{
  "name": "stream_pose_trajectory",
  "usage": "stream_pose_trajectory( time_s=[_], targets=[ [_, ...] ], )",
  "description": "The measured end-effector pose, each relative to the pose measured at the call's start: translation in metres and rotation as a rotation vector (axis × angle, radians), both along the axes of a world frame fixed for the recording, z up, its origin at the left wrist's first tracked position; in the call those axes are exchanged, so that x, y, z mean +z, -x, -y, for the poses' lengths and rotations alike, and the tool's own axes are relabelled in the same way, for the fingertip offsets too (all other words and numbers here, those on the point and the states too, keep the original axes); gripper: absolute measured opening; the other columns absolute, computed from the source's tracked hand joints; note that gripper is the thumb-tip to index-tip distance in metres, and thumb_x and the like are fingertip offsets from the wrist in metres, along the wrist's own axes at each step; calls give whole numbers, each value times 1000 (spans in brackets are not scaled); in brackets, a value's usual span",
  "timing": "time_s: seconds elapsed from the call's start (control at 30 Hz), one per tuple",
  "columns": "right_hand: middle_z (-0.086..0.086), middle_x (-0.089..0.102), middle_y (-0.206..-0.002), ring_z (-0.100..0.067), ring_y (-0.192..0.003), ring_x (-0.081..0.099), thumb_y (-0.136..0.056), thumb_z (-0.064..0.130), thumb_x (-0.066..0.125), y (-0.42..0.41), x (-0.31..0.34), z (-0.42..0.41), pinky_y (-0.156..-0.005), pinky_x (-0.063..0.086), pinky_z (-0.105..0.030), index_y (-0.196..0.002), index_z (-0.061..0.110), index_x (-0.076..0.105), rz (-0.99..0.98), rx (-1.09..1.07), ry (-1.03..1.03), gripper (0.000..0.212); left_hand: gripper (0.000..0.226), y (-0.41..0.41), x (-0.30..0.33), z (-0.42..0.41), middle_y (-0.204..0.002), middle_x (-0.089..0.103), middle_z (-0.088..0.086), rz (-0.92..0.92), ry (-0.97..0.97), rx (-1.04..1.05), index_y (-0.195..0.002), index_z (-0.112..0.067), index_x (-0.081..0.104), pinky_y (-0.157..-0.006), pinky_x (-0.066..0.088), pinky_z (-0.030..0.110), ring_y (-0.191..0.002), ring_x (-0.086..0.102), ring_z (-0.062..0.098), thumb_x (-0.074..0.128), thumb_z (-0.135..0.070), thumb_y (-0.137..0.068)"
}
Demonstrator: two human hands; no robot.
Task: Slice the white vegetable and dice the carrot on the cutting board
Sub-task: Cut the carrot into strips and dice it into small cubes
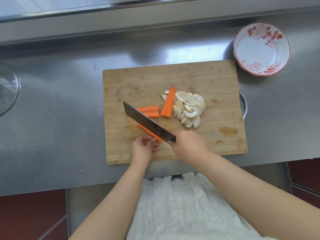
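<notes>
Right hand [189, 144] grips cleaver [149, 124]; left hand [143, 148] pinches carrot length [150, 133], mostly hidden under blade. Two orange pieces [168, 103], white slices [189, 109] piled right on cutting board [216, 80].

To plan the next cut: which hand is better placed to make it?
The right hand: it grips the dark cleaver, which lies over the long orange carrot piece that the left hand holds.

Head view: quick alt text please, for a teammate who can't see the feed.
On a wooden cutting board, the right hand holds a cleaver lengthwise over a carrot piece that the left hand steadies. Two more carrot pieces and a pile of white slices lie beyond; a floral bowl sits on the steel counter.
</notes>
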State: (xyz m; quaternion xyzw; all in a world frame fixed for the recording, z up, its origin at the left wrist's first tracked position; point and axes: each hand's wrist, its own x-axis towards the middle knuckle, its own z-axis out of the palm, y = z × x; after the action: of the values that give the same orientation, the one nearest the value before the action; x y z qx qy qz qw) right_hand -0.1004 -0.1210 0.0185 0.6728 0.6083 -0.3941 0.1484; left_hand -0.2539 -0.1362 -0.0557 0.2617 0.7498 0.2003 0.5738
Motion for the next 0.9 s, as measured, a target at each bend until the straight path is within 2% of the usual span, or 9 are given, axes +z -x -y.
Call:
stream_pose_trajectory(
  time_s=[0.3, 0.5, 0.67, 0.77, 0.9],
  targets=[
    [0, 53, -75, -24, -70, 55, -98, 32, 44, 2, -2, 0, -56, 43, -29, -103, 17, 60, 16, 25, -5, 23, 7, 1, -1, -2, -80, 73, 5, 7, 13, -6, -92, -8, 63, -62, 54, 25, -68, 71, 13, 63, -15, -92],
    [2, 49, -70, -25, -71, 55, -98, 28, 43, 8, -5, 3, -57, 40, -29, -101, 18, 60, 34, 35, -1, 19, 7, 1, 0, -4, -79, 73, 8, 18, 20, 5, -90, -6, 62, -57, 52, 20, -63, 70, 10, 63, -12, -92],
    [-6, 63, -91, -29, -83, 61, -100, 30, 40, 10, -4, 5, -59, 39, -30, -103, 15, 58, 24, 27, 30, 23, 6, 1, -1, -5, -78, 72, 6, 29, 30, 4, -87, -7, 61, -62, 55, 25, -66, 70, 13, 63, -12, -92],
    [-6, 63, -88, -29, -81, 60, -100, 30, 39, 12, -5, 9, -58, 38, -30, -104, 15, 57, 24, 19, 19, 23, 6, 2, -1, -5, -78, 72, 6, 37, 38, 5, -88, -7, 61, -62, 55, 25, -66, 70, 12, 62, -11, -92],
    [-2, 52, -79, -25, -75, 53, -100, 29, 39, 14, -6, 8, -58, 39, -31, -103, 16, 57, 36, 11, 39, 22, 5, 3, -1, -6, -79, 73, 5, 46, 49, -7, -91, -6, 60, -67, 57, 29, -66, 71, 11, 62, -11, -92]
  ],
)
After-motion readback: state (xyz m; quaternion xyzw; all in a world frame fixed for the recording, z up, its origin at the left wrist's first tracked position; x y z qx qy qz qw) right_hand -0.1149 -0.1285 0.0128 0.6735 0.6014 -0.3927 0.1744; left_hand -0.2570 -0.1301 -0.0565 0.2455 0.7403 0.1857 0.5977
